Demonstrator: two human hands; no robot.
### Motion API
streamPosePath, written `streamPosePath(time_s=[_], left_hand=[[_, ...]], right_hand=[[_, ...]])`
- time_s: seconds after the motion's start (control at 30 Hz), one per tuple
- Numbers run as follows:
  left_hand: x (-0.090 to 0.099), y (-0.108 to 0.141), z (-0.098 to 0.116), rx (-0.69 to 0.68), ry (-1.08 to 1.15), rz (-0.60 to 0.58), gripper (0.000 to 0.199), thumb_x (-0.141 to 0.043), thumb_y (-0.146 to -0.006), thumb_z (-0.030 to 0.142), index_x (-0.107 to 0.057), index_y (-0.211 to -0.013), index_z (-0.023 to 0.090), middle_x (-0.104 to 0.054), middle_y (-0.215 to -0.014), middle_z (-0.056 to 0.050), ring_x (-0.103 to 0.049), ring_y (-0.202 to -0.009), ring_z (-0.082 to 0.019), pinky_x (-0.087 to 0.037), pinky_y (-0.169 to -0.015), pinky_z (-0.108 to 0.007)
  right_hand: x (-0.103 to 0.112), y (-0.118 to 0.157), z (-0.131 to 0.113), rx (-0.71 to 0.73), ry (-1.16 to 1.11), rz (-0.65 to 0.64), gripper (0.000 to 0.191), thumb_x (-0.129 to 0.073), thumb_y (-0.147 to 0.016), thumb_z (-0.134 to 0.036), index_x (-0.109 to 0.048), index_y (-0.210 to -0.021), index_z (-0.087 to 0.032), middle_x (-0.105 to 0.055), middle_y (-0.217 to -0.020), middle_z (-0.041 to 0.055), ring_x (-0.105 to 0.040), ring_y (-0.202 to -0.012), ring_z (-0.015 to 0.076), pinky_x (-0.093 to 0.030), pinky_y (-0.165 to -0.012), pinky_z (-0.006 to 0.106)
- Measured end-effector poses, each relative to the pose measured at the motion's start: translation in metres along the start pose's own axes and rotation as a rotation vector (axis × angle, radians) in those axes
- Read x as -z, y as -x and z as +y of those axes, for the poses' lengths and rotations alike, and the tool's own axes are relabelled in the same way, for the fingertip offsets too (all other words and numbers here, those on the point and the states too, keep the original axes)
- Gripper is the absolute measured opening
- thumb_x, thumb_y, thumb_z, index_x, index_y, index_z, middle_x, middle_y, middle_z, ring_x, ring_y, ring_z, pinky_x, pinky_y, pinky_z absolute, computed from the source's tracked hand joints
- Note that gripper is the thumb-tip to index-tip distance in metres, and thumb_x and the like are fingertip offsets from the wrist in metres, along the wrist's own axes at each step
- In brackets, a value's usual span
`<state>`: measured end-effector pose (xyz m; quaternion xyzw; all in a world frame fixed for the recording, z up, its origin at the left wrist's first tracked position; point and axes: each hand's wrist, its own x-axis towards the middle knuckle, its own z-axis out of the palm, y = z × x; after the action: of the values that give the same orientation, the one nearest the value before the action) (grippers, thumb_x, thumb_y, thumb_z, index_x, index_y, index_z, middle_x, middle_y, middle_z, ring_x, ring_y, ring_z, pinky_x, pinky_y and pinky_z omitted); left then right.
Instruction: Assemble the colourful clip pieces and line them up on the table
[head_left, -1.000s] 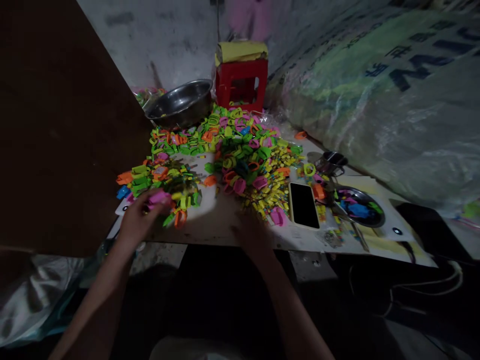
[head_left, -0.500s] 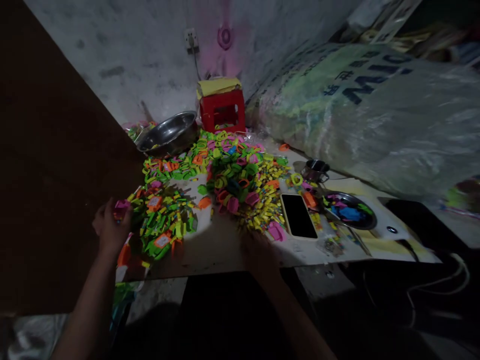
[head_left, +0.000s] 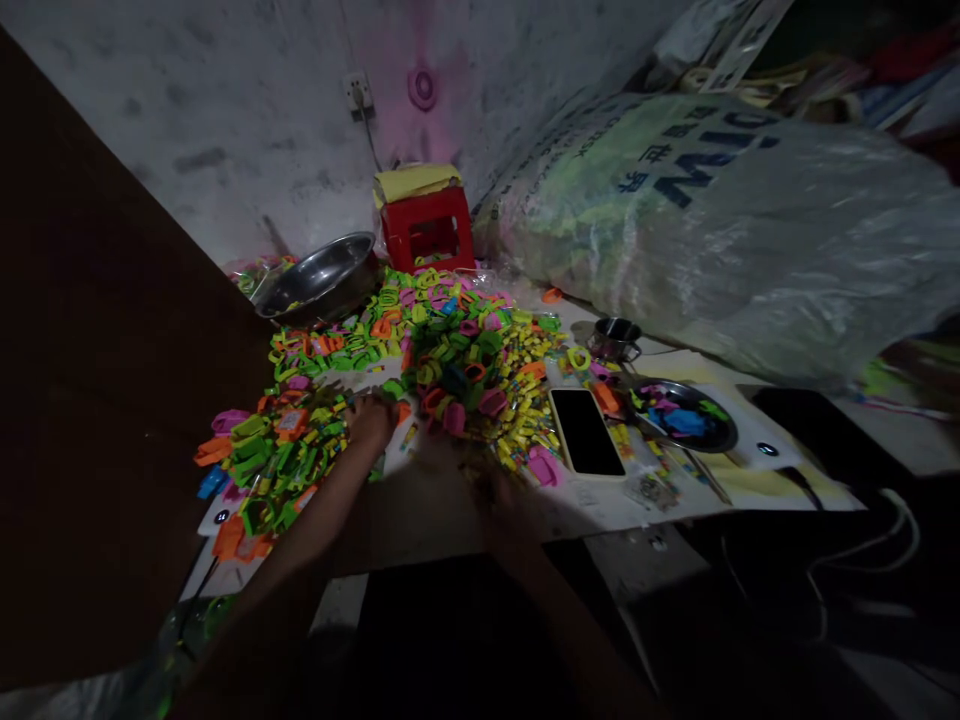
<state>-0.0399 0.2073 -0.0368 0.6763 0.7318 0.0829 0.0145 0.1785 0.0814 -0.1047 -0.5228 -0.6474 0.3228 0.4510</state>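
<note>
The left hand (head_left: 370, 420), left of centre, sits beside a small orange piece (head_left: 403, 412); whether its fingers pinch anything, I can't tell. The right hand (head_left: 498, 492), low centre, is too shadowed to read, near small yellow pieces (head_left: 517, 438). Beyond, a jumbled heap (head_left: 448, 350) of green, pink and orange pieces fills mid-frame.

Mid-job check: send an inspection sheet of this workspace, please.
Surface: pale tabletop, strewn with small pieces.
Pieces: mixed-colour left pile and central pile; small yellow pieces right of the latter.
Clutter: phone, metal cup, metal dish holding coloured pieces, tilted metal basin.
Left hand: at the left pile's right edge, near an orange piece; grip unclear.
Right hand: in shadow near the yellow pieces; grip unclear.
Cables: white cable at right, dark cable near the table's front, wall-socket cord.
Surroundings: red stool, large plastic bag, wall, brown panel at left.
</note>
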Motion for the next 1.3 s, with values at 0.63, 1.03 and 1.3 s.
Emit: streamPosePath(time_s=[0.63, 1.03, 1.3], left_hand=[[0.058, 0.182, 0.023, 0.136, 1.318, -0.198, 0.047, -0.076, -0.068, 0.031, -0.055, -0.108, 0.020, -0.066, -0.103, -0.005, -0.062, -0.097, -0.018, -0.048, -0.085, -0.026], [0.061, 0.206, 0.024, 0.179, 1.593, -0.153, 0.056, -0.060, -0.076, 0.064, -0.060, -0.115, 0.023, -0.067, -0.099, -0.007, -0.063, -0.084, -0.019, -0.051, -0.072, -0.029], [0.076, 0.210, 0.029, 0.023, 1.187, -0.146, 0.035, -0.074, -0.075, 0.034, -0.065, -0.106, 0.021, -0.069, -0.108, -0.005, -0.064, -0.098, -0.019, -0.050, -0.084, -0.026]], right_hand=[[0.016, 0.028, -0.083, 0.028, -0.475, -0.269, 0.040, -0.039, -0.097, -0.049, -0.052, -0.126, -0.026, -0.061, -0.118, 0.0057, -0.058, -0.107, 0.0175, -0.047, -0.091, 0.030], [0.023, 0.041, -0.099, 0.033, -0.374, -0.095, 0.024, -0.052, -0.092, -0.042, -0.066, -0.098, -0.023, -0.069, -0.085, 0.0035, -0.065, -0.076, 0.0154, -0.052, -0.068, 0.026], [0.024, 0.041, -0.112, 0.056, -0.312, -0.054, 0.017, -0.057, -0.088, -0.038, -0.060, -0.093, -0.022, -0.067, -0.089, 0.0025, -0.064, -0.080, 0.0148, -0.052, -0.072, 0.026]])
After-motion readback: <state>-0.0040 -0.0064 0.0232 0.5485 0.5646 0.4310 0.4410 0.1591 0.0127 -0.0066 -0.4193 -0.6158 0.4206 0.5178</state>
